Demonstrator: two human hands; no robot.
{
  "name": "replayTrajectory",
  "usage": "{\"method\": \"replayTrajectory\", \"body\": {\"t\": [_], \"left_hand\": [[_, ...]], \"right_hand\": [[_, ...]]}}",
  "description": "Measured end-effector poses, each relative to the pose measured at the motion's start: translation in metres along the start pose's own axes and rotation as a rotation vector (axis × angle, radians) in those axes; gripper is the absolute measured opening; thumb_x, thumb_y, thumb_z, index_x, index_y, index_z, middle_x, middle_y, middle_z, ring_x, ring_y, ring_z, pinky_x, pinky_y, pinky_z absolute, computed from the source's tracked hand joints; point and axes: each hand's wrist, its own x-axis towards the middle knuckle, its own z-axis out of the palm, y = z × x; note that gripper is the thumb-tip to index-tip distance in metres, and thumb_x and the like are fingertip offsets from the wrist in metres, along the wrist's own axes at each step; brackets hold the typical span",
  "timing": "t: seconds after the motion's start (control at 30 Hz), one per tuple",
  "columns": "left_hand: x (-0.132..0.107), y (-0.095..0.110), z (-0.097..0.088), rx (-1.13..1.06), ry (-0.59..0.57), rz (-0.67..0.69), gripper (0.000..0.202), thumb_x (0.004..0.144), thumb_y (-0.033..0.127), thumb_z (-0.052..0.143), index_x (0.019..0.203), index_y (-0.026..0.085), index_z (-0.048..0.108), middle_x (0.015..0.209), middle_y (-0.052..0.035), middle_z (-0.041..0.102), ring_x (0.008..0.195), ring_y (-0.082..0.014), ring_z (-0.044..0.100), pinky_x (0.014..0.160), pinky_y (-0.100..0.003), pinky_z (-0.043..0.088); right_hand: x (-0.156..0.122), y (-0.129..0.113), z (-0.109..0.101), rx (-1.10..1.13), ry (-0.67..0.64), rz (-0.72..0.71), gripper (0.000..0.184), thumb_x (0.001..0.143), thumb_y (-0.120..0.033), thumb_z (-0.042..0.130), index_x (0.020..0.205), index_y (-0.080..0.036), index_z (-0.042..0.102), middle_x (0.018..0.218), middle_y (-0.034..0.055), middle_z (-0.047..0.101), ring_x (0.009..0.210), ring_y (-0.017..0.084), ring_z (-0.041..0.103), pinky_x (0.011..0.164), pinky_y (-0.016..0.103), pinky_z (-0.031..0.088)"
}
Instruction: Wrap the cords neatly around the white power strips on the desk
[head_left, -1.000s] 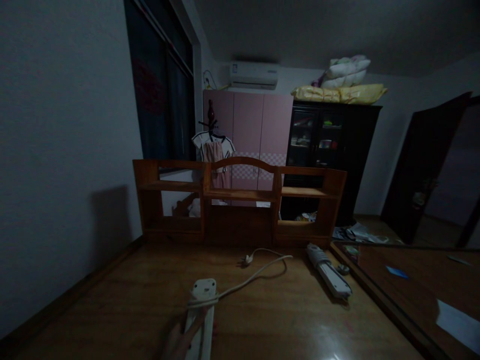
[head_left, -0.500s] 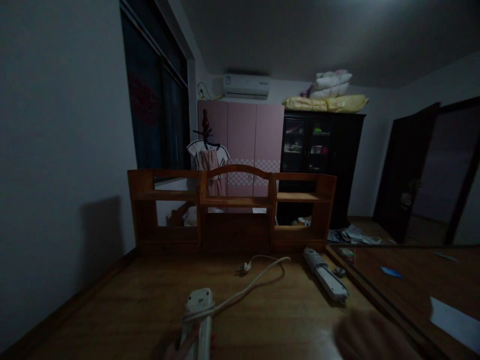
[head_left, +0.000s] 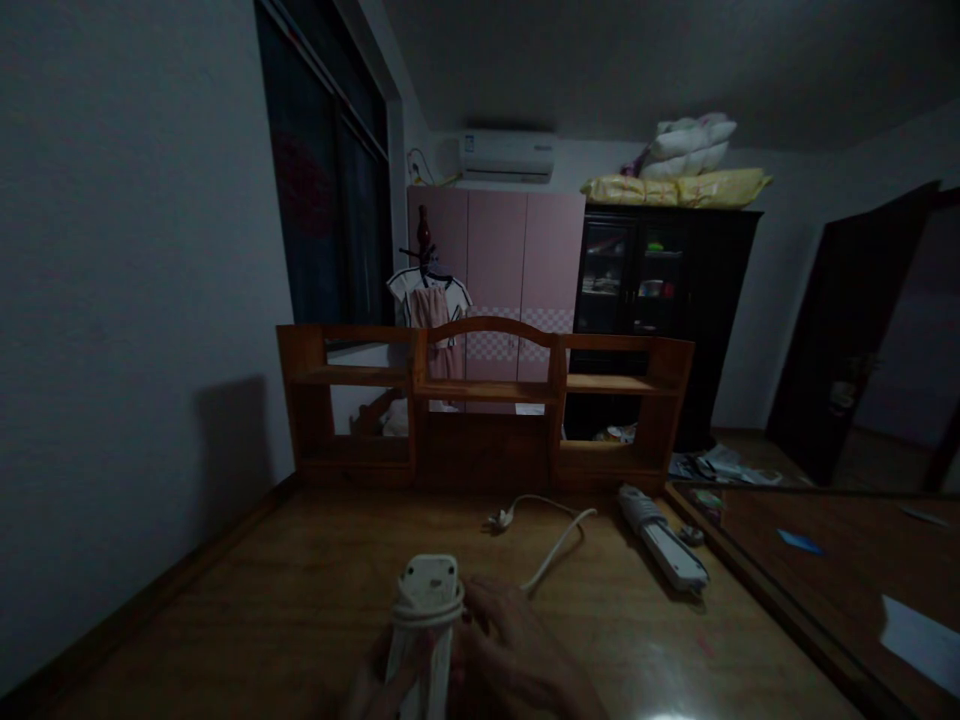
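Note:
At the bottom middle of the view my left hand [head_left: 391, 675] is closed around a white power strip [head_left: 432, 574], its thumb lying along the top. Several turns of white cord wrap the strip near its far end. Against the strip's right side is my right hand [head_left: 517, 645], fingers curled in where the cord [head_left: 556, 553] runs behind them; the fingertips are partly hidden. The cord's free length loops over the table to its plug [head_left: 499, 520]. To the right lies a second power strip [head_left: 670, 556], its grey cord wound around one end.
A wooden shelf unit [head_left: 487, 392] stands along the back of the wooden table [head_left: 270, 590]. A wall [head_left: 127, 430] rises on the left. Past a raised edge on the right, a lower brown surface [head_left: 817, 600] bears a white paper [head_left: 922, 635] and a blue card [head_left: 799, 541].
My right hand has come in from the right to the power strip and closed at the cord. More cord is now wound around the strip, and the view has shifted slightly.

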Motion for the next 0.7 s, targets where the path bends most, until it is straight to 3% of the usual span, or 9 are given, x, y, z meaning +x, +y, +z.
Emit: {"method": "replayTrajectory", "body": {"t": [0.17, 0.27, 0.43, 0.7], "left_hand": [[0.014, -0.005, 0.005, 0.029, -0.031, 0.049, 0.068, 0.044, 0.060, 0.079, 0.094, 0.016, 0.064, 0.094, -0.0128, 0.073, 0.094, -0.0337, 0.066, 0.075, -0.034, 0.054], [0.020, -0.008, 0.010, 0.062, -0.043, 0.087, 0.069, 0.052, 0.059, 0.076, 0.103, 0.015, 0.063, 0.109, -0.0140, 0.069, 0.108, -0.0339, 0.060, 0.085, -0.035, 0.052], [0.023, -0.008, 0.020, 0.131, -0.145, 0.197, 0.062, 0.071, 0.052, 0.068, 0.119, 0.014, 0.056, 0.124, -0.0127, 0.062, 0.117, -0.0283, 0.055, 0.099, -0.034, 0.043], [0.026, 0.010, 0.036, 0.240, -0.271, 0.253, 0.061, 0.072, 0.054, 0.065, 0.116, 0.012, 0.059, 0.114, -0.0131, 0.066, 0.106, -0.0283, 0.061, 0.091, -0.032, 0.047]], "right_hand": [[0.002, 0.009, 0.012, 0.010, 0.051, 0.097, 0.047, 0.087, -0.052, 0.052, 0.126, -0.025, 0.053, 0.106, 0.0057, 0.065, 0.094, 0.022, 0.059, 0.080, 0.029, 0.042], [0.004, 0.015, 0.015, 0.012, 0.068, 0.157, 0.055, 0.086, -0.054, 0.052, 0.132, -0.025, 0.046, 0.101, 0.0057, 0.067, 0.089, 0.022, 0.061, 0.078, 0.028, 0.042], [0.004, 0.020, 0.008, 0.019, 0.106, 0.157, 0.043, 0.094, -0.053, 0.035, 0.114, -0.023, 0.059, 0.097, 0.0056, 0.067, 0.087, 0.020, 0.062, 0.076, 0.026, 0.042], [0.005, 0.041, -0.005, -0.021, 0.089, 0.196, 0.051, 0.089, -0.061, 0.039, 0.094, -0.017, 0.065, 0.085, 0.0056, 0.067, 0.075, 0.019, 0.060, 0.066, 0.024, 0.041]]}}
